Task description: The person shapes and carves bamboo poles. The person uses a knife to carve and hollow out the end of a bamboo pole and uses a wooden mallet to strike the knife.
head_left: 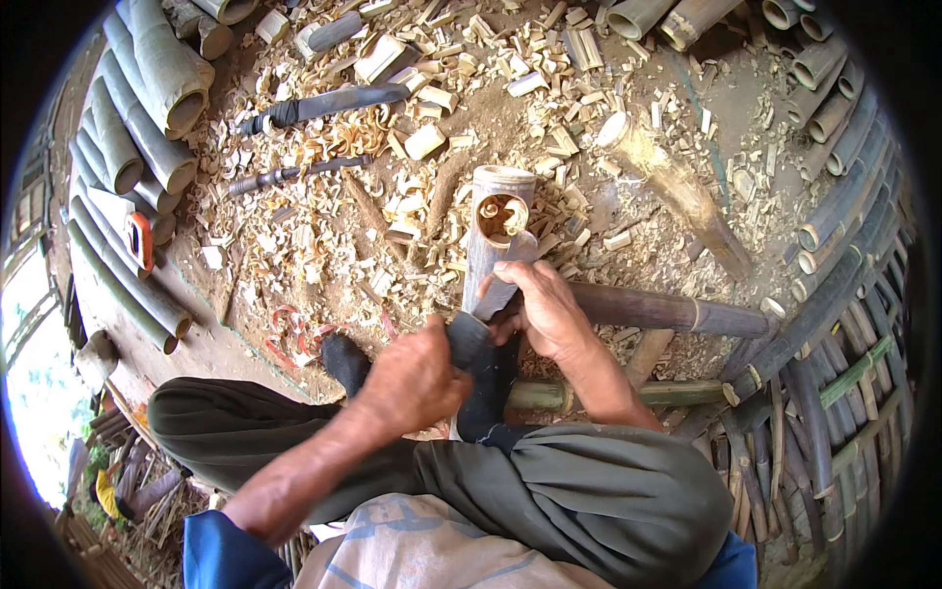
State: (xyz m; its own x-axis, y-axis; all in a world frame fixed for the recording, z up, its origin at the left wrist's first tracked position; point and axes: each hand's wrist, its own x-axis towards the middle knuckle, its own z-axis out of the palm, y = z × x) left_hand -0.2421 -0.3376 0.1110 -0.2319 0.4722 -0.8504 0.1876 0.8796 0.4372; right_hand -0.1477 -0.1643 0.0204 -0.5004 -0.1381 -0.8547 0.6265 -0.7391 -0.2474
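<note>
A bamboo tube (481, 263) stands out in front of me, with a round hole cut in its side near the far end and pale shavings inside. Across it lies the grey blade of a knife (507, 287), its tip by the hole. My left hand (417, 378) is closed in a fist at the knife's dark wrapped handle. Against the blade, my right hand (551, 312) presses its thumb and curls its fingers; some fingertips are hidden under it. My dark-socked foot (483, 393) is just below the tube's near end.
Wood shavings and chips (324, 236) cover the ground. A second knife (324, 105) and a narrow tool (299, 175) lie to the left. An orange-handled saw (139, 240) rests on bamboo tubes (128, 265). On the right are a shaved bamboo piece (682, 191), a dark pole (667, 309) and stacked bamboo (844, 216).
</note>
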